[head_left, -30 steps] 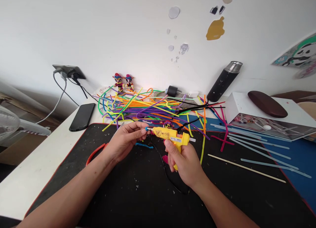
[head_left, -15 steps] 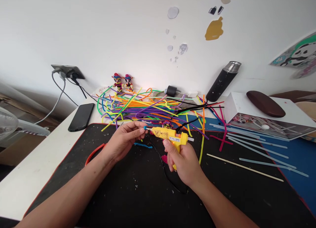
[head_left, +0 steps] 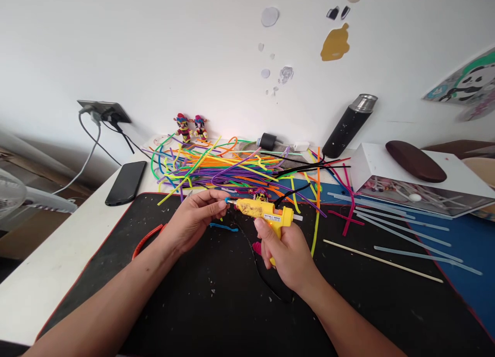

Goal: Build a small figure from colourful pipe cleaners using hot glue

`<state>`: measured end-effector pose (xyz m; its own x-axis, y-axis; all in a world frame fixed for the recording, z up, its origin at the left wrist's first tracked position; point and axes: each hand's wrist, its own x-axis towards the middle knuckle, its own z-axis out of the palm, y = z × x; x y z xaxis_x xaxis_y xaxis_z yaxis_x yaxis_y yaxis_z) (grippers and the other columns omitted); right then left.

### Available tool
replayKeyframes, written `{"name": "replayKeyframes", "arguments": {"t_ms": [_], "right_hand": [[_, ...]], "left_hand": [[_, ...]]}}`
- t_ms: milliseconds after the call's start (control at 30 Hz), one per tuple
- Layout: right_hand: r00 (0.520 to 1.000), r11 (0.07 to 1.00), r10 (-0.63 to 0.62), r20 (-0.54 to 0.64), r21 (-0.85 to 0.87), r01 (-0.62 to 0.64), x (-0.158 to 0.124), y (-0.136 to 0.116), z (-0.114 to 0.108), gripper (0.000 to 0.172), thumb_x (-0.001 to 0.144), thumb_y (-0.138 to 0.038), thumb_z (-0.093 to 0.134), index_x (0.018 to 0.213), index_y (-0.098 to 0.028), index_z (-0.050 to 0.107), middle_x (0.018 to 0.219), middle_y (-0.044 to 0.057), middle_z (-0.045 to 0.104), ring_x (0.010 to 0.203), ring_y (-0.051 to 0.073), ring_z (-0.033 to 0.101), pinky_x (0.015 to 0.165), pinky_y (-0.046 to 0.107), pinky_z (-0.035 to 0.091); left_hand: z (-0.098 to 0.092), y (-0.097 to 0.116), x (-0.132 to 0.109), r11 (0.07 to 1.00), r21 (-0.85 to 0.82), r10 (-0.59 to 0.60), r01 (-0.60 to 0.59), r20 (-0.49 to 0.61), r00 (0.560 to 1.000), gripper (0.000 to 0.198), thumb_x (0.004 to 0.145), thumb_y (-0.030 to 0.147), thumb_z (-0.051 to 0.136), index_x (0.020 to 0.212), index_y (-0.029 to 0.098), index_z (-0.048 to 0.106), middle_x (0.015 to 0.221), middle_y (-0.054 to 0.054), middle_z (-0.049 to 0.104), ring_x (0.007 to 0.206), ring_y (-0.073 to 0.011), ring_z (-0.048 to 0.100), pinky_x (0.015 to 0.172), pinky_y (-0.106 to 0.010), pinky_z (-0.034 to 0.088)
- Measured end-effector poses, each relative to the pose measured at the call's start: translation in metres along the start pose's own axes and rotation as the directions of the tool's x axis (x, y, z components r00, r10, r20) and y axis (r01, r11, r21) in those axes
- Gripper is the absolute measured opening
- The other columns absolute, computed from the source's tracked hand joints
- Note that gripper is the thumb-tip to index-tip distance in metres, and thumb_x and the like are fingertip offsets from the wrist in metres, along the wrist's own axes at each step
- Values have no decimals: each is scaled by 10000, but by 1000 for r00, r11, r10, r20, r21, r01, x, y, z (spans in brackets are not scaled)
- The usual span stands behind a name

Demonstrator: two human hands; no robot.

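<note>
A black, flat rectangular smartphone [head_left: 126, 183] lay on the white worktop [head_left: 69, 246]. Next, the left hand [head_left: 197, 212] pinched a small, rounded blue piece [head_left: 227, 200] above the red-edged black mat [head_left: 189, 305]. The metal nozzle [head_left: 233, 204] of a yellow plastic glue gun [head_left: 251, 208] pointed left, close against the piece; the right hand [head_left: 288, 248] gripped its handle. Farther right lay a thin, pale straight stick [head_left: 382, 261] and several translucent rods [head_left: 417, 254].
</note>
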<state>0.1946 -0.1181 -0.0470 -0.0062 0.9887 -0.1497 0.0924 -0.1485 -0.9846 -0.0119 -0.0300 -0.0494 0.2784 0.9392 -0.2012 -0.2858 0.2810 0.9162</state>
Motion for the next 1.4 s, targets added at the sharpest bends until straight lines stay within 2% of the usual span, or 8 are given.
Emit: {"name": "replayKeyframes", "arguments": {"t_ms": [467, 900, 1400], "right_hand": [[1000, 1000, 3, -7, 3, -3, 1, 4, -1, 693, 951, -782, 564, 543, -226, 500, 380, -31, 456, 363, 112, 482, 440, 243, 406], [1000, 1000, 7, -6, -3, -7, 0, -1, 0, 734, 899, -852, 559, 501, -242, 466, 368, -25, 434, 365, 118, 492, 428, 242, 436], [1000, 1000, 4, -19, 5, -4, 1, 1, 0, 726, 924, -821, 560, 503, -238, 464, 371, -33, 424, 361, 116, 481, 428, 242, 431]], "left_hand": [[0, 0, -2, 1000, -5, -4, 4, 14, 1000, 359, 624, 312, 1022, 898, 154, 853, 725, -20, 706, 669, -112, 622, 645, -201, 509], [2, 2, -2, 1000, -7, 18, -18, -15, 1000, 359, 588, 341, 1039, 860, 187, 863, 686, -20, 720, 648, -113, 628, 630, -199, 507], [2, 0, -2, 1000, 7, 0, 0, 7, 1000, 337, 624, 316, 1019, 879, 162, 860, 718, -29, 712, 663, -117, 613, 648, -210, 501]]}}
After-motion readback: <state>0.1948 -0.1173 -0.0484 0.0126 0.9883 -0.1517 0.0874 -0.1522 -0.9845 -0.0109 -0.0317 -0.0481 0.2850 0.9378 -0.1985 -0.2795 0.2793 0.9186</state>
